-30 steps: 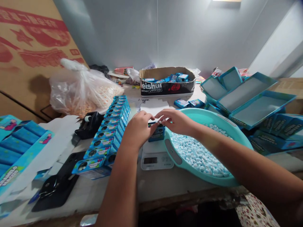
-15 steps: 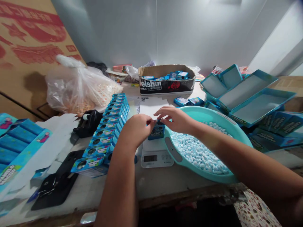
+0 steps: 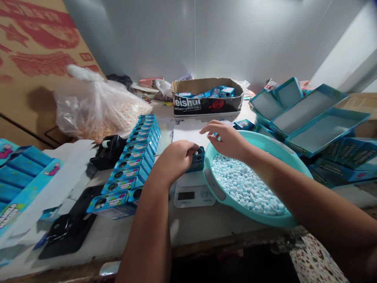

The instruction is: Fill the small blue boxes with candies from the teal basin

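My left hand [image 3: 176, 159] is curled around a small blue candy box [image 3: 198, 159] that stands on a white digital scale [image 3: 193, 190]. My right hand [image 3: 225, 138] hovers just right of and above the box, fingers spread, holding nothing I can see. Its wrist passes over a teal basin [image 3: 266, 143] filled with small white-and-blue candies [image 3: 241, 184]. Left of the scale runs a long row of filled blue boxes [image 3: 132, 161] with round windows.
A cardboard tray [image 3: 206, 105] of blue boxes sits at the back. Open blue display cartons [image 3: 309, 114] pile up at the right. A black tape dispenser [image 3: 109, 151], a plastic bag [image 3: 100, 106] and a black flat tool [image 3: 69, 228] lie left. A large brown carton [image 3: 32, 59] leans at far left.
My right hand has let go of the box top and lifted away to the right with its fingers spread. My left hand stays closed on the box on the scale.
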A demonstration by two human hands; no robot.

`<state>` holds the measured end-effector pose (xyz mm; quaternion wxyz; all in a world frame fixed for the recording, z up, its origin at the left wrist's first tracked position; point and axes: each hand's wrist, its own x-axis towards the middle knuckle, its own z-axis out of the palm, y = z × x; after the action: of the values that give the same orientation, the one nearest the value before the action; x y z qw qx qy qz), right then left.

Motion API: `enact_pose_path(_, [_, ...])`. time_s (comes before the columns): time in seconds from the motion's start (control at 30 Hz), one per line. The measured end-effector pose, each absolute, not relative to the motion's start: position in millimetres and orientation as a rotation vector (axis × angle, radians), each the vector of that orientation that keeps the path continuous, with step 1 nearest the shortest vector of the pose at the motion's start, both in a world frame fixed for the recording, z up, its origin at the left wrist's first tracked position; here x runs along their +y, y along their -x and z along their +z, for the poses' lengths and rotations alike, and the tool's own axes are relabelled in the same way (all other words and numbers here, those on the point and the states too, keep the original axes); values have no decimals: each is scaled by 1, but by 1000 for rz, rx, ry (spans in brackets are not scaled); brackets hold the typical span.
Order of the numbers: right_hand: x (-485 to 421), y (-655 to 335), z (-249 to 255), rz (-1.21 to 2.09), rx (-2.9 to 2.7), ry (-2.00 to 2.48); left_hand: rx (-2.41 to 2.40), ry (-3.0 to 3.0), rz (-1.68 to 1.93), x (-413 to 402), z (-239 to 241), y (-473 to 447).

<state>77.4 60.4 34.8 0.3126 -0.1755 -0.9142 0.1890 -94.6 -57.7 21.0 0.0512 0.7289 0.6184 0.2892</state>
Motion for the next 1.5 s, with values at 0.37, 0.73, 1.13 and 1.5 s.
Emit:
enact_pose_path(0.37, [66, -92, 49, 428, -2498, 568, 2010, -2257, 1078, -48, 12, 92])
enact_pose_path(0.73, [72, -103, 50, 523, -3095, 943, 2241, -2321, 1389, -52, 17, 98])
enact_pose_path(1.13, [56, -80, 25, 436, -3482, 927, 2432, -2075, 1745, -64, 25, 98])
enact_pose_path(1.5, [56, -78, 27, 394, -3552, 950, 2185, -2169, 1407, -61, 23, 96])
